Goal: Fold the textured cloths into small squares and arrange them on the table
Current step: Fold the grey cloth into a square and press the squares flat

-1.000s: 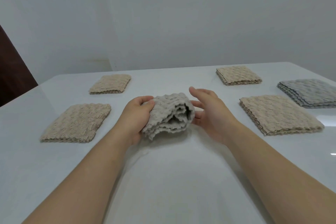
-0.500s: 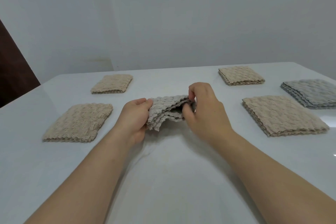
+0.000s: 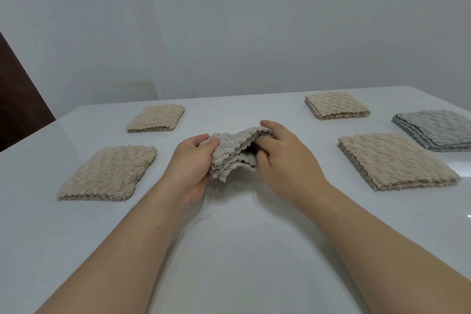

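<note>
1. Head view, the only one. A pale grey-beige cloth [image 3: 232, 153] is at the middle of the table [image 3: 229, 250], held between both hands. It is nubbly fleece with wavy edges, bunched into several loose layers.
2. The left hand [image 3: 193, 160] grips the cloth's left side, thumb on top and fingers curled beneath. The right hand [image 3: 285, 160] pinches the right side, fingers pushed into the folds.
3. The table is white, smooth and glossy.
4. 5 folded squares lie flat and well apart:
   - the near-left beige square [image 3: 109, 173] and far-left beige square [image 3: 156, 118], both fluffy;
   - the far-right beige square [image 3: 336, 106] and near-right beige square [image 3: 392, 160], with bumpy tops and rippled, layered edges;
   - the grey square [image 3: 435, 129], rightmost.
5. Hard to make out:
   - The right fingertips are hidden inside the cloth.
   - The layer count is unclear.
   - I cannot tell whether the cloth's lower edge touches the table.
   - The frame edge cuts off the grey square.
</note>
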`<action>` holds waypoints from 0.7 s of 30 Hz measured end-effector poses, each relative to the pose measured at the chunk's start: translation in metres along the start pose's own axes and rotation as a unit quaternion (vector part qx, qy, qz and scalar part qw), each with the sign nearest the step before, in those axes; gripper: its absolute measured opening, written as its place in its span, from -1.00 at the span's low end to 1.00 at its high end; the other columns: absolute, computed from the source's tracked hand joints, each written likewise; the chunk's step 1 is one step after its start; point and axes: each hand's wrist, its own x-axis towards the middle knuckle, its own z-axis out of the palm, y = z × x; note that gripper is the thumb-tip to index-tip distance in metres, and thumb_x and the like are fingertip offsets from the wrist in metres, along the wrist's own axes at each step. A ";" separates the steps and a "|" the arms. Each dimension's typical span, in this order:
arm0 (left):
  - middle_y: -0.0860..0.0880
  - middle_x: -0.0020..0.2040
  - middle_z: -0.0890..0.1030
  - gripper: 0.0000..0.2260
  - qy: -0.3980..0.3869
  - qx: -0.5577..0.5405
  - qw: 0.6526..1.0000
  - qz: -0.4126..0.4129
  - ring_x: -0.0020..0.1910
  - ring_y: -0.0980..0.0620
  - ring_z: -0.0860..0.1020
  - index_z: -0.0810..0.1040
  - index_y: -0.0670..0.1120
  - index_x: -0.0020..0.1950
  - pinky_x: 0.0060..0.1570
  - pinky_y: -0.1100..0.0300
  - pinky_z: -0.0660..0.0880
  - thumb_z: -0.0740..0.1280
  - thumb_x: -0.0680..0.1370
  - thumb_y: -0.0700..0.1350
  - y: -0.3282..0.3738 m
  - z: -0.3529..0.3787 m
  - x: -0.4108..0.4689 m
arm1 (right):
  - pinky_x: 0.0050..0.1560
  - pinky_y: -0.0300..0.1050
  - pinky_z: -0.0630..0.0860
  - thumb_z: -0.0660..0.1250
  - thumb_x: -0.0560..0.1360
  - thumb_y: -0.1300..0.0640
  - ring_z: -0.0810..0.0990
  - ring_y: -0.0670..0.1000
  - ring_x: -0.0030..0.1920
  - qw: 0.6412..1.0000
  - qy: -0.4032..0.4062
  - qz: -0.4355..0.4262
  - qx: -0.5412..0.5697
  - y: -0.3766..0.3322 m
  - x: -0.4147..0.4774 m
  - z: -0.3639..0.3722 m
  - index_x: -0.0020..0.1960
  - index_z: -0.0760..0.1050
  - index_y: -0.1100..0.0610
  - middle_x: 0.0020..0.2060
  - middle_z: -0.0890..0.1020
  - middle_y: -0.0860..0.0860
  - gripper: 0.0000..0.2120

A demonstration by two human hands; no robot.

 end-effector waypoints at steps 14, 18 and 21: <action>-0.04 0.06 0.60 -0.55 -0.029 0.112 0.992 0.042 -0.47 0.24 0.58 0.37 -0.05 0.53 -0.54 0.33 0.44 0.36 0.64 -0.13 -0.004 0.005 -0.007 | -0.04 0.03 0.56 0.19 0.53 0.21 0.55 0.17 0.02 0.989 -0.091 0.102 -0.061 0.001 0.001 -0.004 -0.04 0.61 0.15 0.20 0.44 0.04 -0.79; -0.02 -0.08 0.55 -0.53 -0.029 0.107 0.993 0.043 -0.58 0.26 0.51 0.35 -0.11 0.55 -0.59 0.34 0.41 0.34 0.65 -0.20 -0.003 0.008 -0.011 | -0.18 0.00 0.50 0.23 0.54 0.20 0.54 0.17 -0.05 0.987 -0.084 0.107 -0.087 0.000 0.002 -0.003 -0.06 0.59 0.13 0.01 0.42 0.03 -0.84; -0.02 -0.10 0.55 -0.53 -0.021 0.100 0.994 0.043 -0.58 0.25 0.51 0.36 -0.12 0.54 -0.58 0.34 0.41 0.35 0.64 -0.24 -0.001 0.009 -0.012 | -0.22 -0.05 0.39 0.24 0.47 0.24 0.50 0.16 0.02 0.982 -0.114 0.110 -0.107 -0.003 0.001 -0.007 -0.03 0.57 0.11 0.12 0.41 0.03 -0.84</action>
